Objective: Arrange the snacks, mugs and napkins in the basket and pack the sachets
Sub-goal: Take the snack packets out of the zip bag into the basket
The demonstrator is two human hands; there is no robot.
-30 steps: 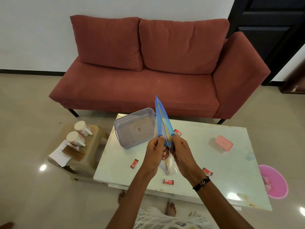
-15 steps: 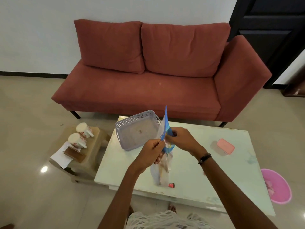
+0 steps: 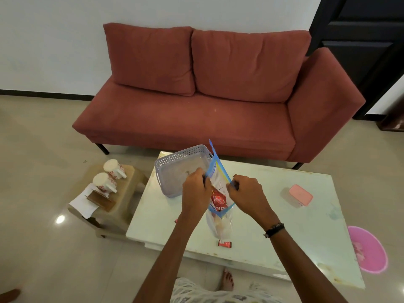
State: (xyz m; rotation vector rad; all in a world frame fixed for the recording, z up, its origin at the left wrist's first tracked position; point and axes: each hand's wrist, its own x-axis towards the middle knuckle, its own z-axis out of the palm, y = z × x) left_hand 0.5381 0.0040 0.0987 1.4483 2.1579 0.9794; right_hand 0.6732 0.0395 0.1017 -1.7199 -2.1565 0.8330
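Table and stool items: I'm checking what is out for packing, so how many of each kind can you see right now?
Mugs on the stool: 2
Baskets: 1
Zip bags, held open by the left hand and right hand: 1
Red snack packets inside the bag: 1
Red sachets fully in view on the table: 1
Pink-lidded containers: 1
Total: 7

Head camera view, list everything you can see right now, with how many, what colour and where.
zip bag: one, clear with blue edge, held over the table, red packet inside
basket: one, grey, table's far left
sachets: one plainly seen, red, table's near edge
lidded box: one, pink, table's right
table: one, white
mugs: two, white with red flowers, on the stool
stool: one, tan
sofa: one, red
tub: one, pink, floor
left hand: grips the bag
right hand: grips the bag
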